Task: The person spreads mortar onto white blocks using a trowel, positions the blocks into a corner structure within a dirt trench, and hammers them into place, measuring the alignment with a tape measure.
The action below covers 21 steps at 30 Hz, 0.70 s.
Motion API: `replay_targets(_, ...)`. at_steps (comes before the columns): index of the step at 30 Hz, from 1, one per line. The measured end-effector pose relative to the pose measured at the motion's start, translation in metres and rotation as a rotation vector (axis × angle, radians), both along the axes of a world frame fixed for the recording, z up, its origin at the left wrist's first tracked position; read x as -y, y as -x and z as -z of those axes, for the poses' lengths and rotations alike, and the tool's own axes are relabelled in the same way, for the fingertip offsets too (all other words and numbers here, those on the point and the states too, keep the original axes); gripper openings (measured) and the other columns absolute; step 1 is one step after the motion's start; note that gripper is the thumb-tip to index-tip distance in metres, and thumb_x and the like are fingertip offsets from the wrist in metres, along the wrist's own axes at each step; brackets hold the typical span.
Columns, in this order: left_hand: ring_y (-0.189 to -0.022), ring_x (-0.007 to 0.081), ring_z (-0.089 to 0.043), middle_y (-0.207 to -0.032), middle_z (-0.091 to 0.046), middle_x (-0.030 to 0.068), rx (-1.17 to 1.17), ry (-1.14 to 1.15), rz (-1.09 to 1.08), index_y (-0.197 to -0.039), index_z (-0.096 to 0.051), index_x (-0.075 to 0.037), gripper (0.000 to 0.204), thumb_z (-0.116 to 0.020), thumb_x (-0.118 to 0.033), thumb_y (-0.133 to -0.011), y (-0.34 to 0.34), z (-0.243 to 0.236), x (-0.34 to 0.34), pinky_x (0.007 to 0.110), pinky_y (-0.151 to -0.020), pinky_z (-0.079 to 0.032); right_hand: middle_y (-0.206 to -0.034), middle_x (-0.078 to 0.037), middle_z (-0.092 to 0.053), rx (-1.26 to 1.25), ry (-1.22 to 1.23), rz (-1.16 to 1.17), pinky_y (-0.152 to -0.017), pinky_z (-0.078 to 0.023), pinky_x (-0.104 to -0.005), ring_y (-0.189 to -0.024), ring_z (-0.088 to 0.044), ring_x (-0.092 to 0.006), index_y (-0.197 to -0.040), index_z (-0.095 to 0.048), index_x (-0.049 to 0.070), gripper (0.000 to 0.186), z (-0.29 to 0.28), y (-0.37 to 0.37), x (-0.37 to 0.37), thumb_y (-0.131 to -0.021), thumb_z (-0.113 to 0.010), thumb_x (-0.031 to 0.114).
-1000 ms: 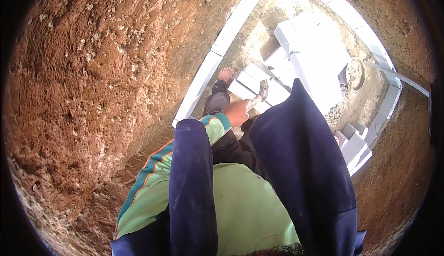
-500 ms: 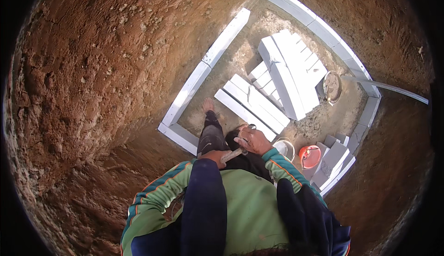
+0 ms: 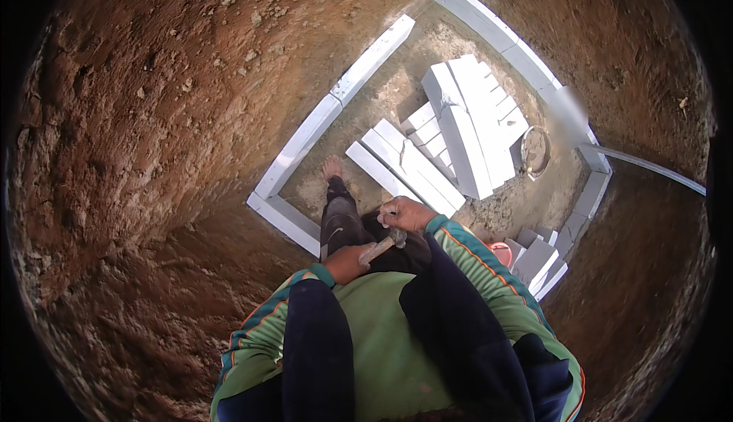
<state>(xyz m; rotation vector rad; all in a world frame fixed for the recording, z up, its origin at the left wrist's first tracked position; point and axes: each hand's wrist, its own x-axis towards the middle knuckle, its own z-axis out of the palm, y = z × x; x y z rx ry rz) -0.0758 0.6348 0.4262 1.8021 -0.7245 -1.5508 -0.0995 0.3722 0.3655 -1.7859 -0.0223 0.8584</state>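
Observation:
My left hand (image 3: pixel 349 263) is closed round a short tool with a pale, worn handle (image 3: pixel 376 252). Its darker, dirty end (image 3: pixel 397 237) points up toward my right hand; its exact kind is unclear. Just beyond it, my right hand (image 3: pixel 407 214) has its fingers curled together, and what they pinch, if anything, is too small to tell. Both hands are close above my dark trousers. Past them lie long white blocks (image 3: pixel 405 164) side by side on the ground. A larger stack of white blocks (image 3: pixel 462 132) stands behind these.
A low row of white blocks (image 3: pixel 324 124) edges the pit floor along steep brown earth walls (image 3: pixel 153 117). At right are a round bucket (image 3: pixel 537 153), a long thin strip (image 3: pixel 649 164), grey blocks (image 3: pixel 534 260) and a partly hidden red container (image 3: pixel 500 252). My bare foot (image 3: pixel 333 167) is on the ground.
My right hand has shifted slightly left and up, away from the tool's end. The right forearm now covers the white bucket and most of the red container. My left hand has moved slightly left.

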Motion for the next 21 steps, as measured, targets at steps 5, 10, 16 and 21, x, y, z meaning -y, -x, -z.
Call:
replay_targets(5,-0.115,0.0378,-0.065,-0.125,-0.066,0.0237,-0.015,0.035,-0.058,-0.150,-0.045,-0.006,0.069,-0.069,-0.014,-0.086,0.004,0.011,-0.002,0.041,-0.098,-0.048,-0.084,-0.006,-0.070,-0.102,-0.136,0.040,-0.076,-0.052,-0.0333,-0.081,-0.063,-0.0145,-0.092,-0.069,0.002,0.027,0.006,-0.004,0.007,-0.101,-0.059,0.025)
replay_targets(10,-0.116,0.0354,-0.065,-0.125,-0.066,0.0227,-0.016,0.063,-0.106,-0.151,-0.044,-0.005,0.069,-0.069,-0.015,-0.087,0.005,0.017,-0.006,0.038,-0.101,-0.047,-0.087,-0.003,-0.069,-0.143,-0.161,0.038,-0.079,-0.052,-0.0319,-0.082,-0.062,-0.0128,-0.095,-0.070,0.004,0.026,-0.003,-0.016,0.014,-0.103,-0.057,0.026)
replay_targets(16,-0.107,0.0304,-0.066,-0.119,-0.067,0.0217,0.065,0.131,-0.149,-0.151,-0.042,-0.002,0.069,-0.068,-0.014,-0.088,0.009,0.024,-0.005,0.037,-0.095,-0.049,-0.087,-0.010,-0.068,-0.077,-0.146,0.084,-0.079,-0.052,-0.0395,-0.080,-0.065,-0.0243,-0.103,-0.068,0.005,0.026,0.013,-0.021,0.030,-0.099,-0.057,0.028)
replay_targets(21,-0.062,0.0140,-0.056,-0.084,-0.062,0.0068,-0.196,-0.131,-0.373,-0.155,-0.039,-0.005,0.071,-0.068,-0.012,-0.091,-0.013,-0.009,0.001,0.031,-0.059,-0.048,-0.092,-0.024,-0.067,0.116,0.277,-0.001,-0.083,-0.050,-0.0495,-0.095,-0.065,-0.0424,-0.096,-0.065,0.001,0.037,0.029,-0.007,0.047,-0.098,-0.054,0.036)
